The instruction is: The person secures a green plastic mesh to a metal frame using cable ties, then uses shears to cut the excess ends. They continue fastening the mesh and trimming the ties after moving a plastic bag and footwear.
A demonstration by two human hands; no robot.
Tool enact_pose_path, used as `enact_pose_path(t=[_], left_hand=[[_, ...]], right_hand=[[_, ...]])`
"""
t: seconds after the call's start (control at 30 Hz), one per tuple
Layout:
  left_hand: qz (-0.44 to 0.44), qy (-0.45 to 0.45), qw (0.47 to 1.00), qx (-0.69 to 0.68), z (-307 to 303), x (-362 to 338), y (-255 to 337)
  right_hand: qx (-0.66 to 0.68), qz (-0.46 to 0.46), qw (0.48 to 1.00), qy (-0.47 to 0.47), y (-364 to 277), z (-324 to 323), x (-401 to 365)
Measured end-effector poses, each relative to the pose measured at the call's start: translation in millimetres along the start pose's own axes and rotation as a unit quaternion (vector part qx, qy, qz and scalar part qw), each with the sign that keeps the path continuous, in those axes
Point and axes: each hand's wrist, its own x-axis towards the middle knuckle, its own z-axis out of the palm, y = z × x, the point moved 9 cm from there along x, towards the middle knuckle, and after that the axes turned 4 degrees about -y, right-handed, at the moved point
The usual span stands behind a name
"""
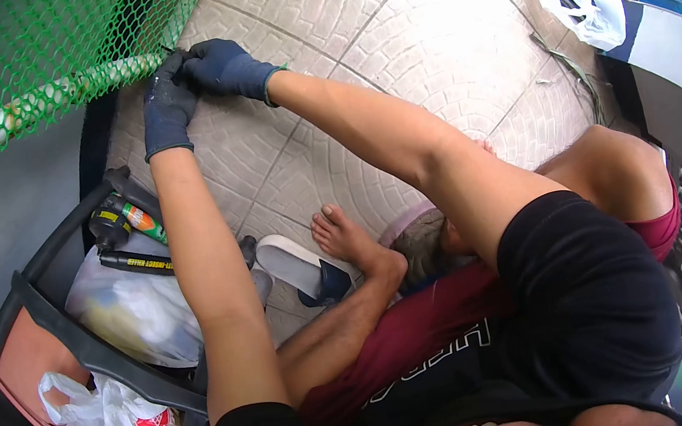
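Note:
Green plastic mesh (86, 39) spans the upper left, its lower edge running along a whitish pipe (118, 71). At the right end of that pipe, my left hand (169, 106), in a dark blue work glove, has its fingers closed in a pinch against the mesh corner. My right hand (227, 68), gloved alike, meets it there with fingers curled and pressed together. A small dark strand shows just above the fingertips. What the fingers grip is hidden by the gloves.
A dark plastic rack (64, 324) at the left holds spray bottles, an orange-green can (143, 222) and plastic bags (131, 304). A slipper (291, 265) lies near my bare foot (354, 238) on the tiled floor (386, 45). Another white bag (584, 0) sits at the upper right.

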Motion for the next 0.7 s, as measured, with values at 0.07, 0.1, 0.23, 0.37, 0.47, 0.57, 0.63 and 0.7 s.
enact_pose_path(t=[0.07,0.1,0.23,0.37,0.47,0.57,0.63,0.7], left_hand=[[0.018,0.048,0.999,-0.001,11.4,-6.6,4.5],[0.035,0.099,0.994,-0.004,7.4,-12.3,4.4],[0.146,0.097,0.976,0.129,4.0,-12.4,12.7],[0.169,0.143,0.957,0.189,-12.8,4.6,15.5],[0.119,0.202,0.935,0.264,-11.0,-8.4,16.5],[0.283,0.154,0.568,0.757,41.6,-33.6,39.3],[0.323,0.151,0.583,0.73,46.1,-36.6,41.7],[0.237,0.149,0.84,0.466,13.1,-16.0,36.6]], right_hand=[[-0.021,0.007,1.0,0.011,-2.8,-3.5,1.3],[-0.043,0.014,0.999,0.019,-4.3,-3.6,0.1],[-0.097,0.026,0.995,-0.019,-7.8,-4.7,6.3],[-0.144,0.054,0.987,-0.048,-8.1,-6.7,13.2],[-0.164,0.026,0.984,-0.068,-3.8,-1.2,22.6],[-0.132,0.035,0.988,-0.071,-4.0,0.3,25.0],[-0.149,-0.042,0.984,-0.088,9.7,19.1,39.3],[-0.059,-0.045,0.991,-0.111,3.6,18.9,31.6]])
